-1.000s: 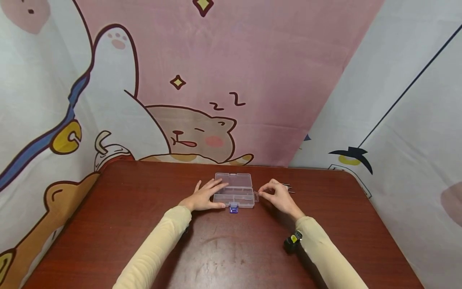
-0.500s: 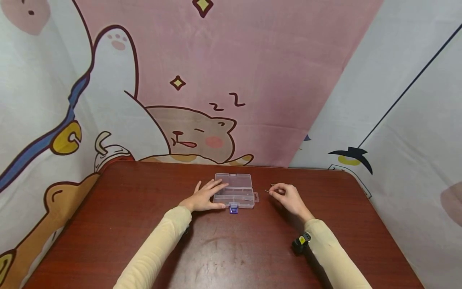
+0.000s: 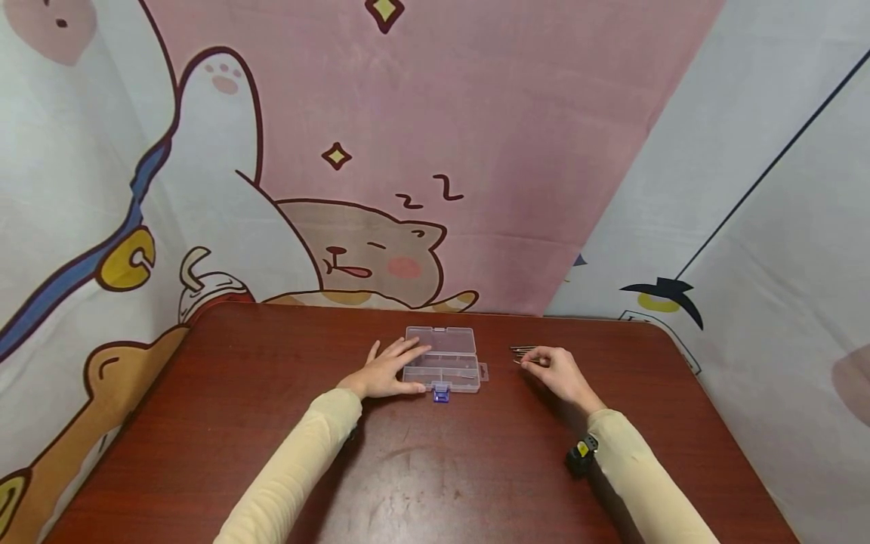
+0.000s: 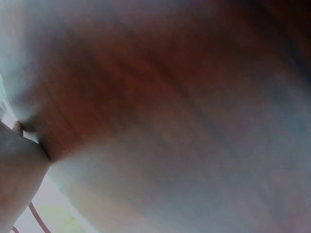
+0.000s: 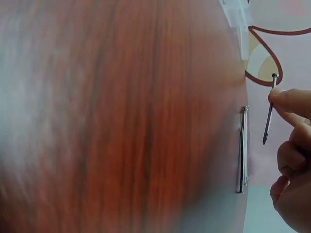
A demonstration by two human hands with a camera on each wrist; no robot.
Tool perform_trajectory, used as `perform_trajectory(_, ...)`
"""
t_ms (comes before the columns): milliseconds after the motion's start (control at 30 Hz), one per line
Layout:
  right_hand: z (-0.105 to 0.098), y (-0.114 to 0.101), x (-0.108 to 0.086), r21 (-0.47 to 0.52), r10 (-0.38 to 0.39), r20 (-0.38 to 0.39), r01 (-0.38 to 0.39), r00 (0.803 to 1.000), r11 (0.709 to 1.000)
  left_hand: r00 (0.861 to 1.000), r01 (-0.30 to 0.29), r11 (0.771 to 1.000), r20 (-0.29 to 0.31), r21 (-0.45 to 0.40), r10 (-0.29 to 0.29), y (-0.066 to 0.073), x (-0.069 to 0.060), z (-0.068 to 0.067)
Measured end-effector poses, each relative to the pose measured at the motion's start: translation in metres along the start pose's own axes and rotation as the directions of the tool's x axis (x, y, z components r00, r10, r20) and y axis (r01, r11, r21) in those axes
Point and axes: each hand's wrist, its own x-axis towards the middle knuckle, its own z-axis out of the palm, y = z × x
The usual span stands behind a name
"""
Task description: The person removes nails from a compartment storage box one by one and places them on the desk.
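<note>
A clear plastic organizer box point(image 3: 459, 361) lies with its lid raised at the back and a blue latch point(image 3: 441, 395) at the front. My left hand point(image 3: 384, 372) rests spread over the box's left side, fingers straight, the thumb near the front edge. To the right of the box, my right hand point(image 3: 559, 374) pinches a nail point(image 5: 270, 111) between thumb and fingertips. The right wrist view shows the nail's flat head up and its point down. Just beyond those fingers, several nails point(image 3: 522, 348) lie in a small group on the table.
The brown wooden table point(image 3: 435, 468) ends at a cartoon-printed cloth point(image 3: 516, 151) behind it. A clear hanging tab point(image 3: 483, 372) sticks out from the box's right side. The left wrist view is mostly blurred tabletop.
My right hand has moved rightward, away from the box's side to the group of nails, and holds a nail there. My left hand and the box have stayed in place.
</note>
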Motion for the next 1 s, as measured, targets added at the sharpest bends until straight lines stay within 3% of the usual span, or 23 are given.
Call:
perform_trajectory(433,-0.008,0.020,0.004,-0.083,0.014,0.030,-0.011,0.999,0.996,0.999,-0.023,1.000,-0.028,-0.009,0.022,-0.002,-0.001,0.003)
perform_trajectory(700,-0.010,0.024,0.007,-0.107,-0.001,0.048,0.007,0.999,0.994,1.000,0.002,1.000,0.006,-0.008,-0.002,0.002,-0.001,-0.002)
perform_trajectory(1000,-0.008,0.030,0.012,-0.160,0.000,0.060,0.009,0.998,0.987,1.000,-0.001,1.000,-0.002,-0.001,0.001,0.001,0.000,-0.001)
